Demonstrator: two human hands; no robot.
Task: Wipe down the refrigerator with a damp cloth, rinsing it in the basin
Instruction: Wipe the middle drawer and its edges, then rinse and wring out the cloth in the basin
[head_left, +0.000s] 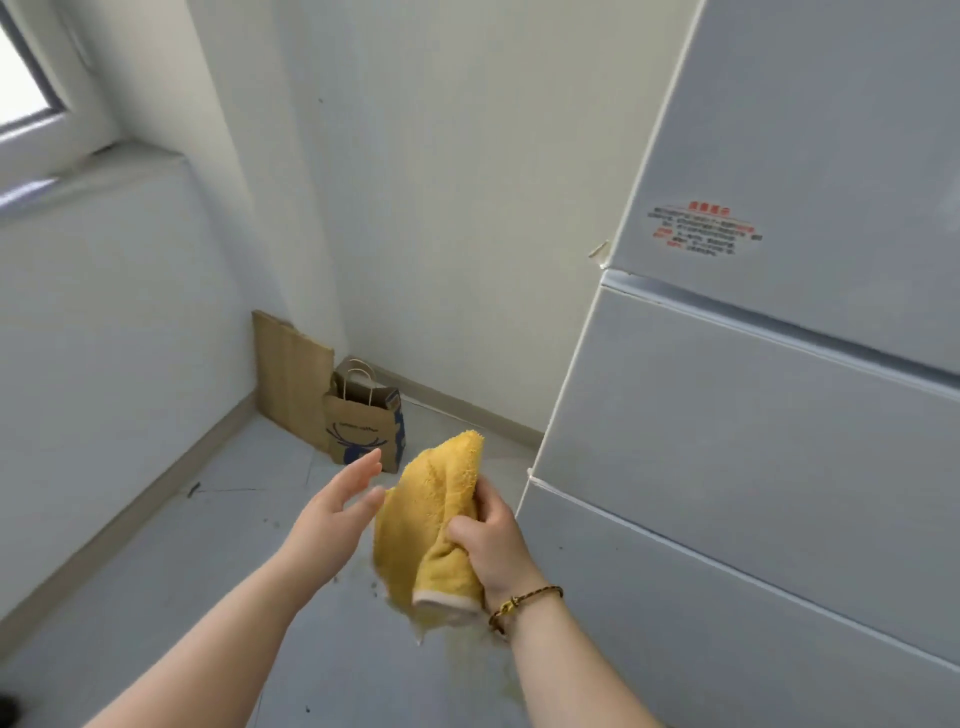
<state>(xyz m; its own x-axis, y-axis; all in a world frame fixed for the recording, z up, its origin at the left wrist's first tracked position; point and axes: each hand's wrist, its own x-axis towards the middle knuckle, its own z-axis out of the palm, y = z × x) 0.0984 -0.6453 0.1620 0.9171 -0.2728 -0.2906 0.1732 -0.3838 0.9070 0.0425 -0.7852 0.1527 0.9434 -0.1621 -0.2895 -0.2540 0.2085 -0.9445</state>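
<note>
centrally, low in the frame, the right hand (496, 545) grips a bunched yellow cloth (434, 514), its top flopping up and leftward. the left hand (337, 512) is spread wide, fingers flat, just beside the cloth's left edge. the refrigerator (769, 389) fills the right side. a paper bag (363, 423) and cardboard (291, 376) stand in the far corner, centre left.

Open floor (171, 561) spreads toward nine o'clock. The refrigerator (753, 467) walls off three o'clock; a paper bag (363, 426) and cardboard sheet (291, 379) block the twelve o'clock corner.
</note>
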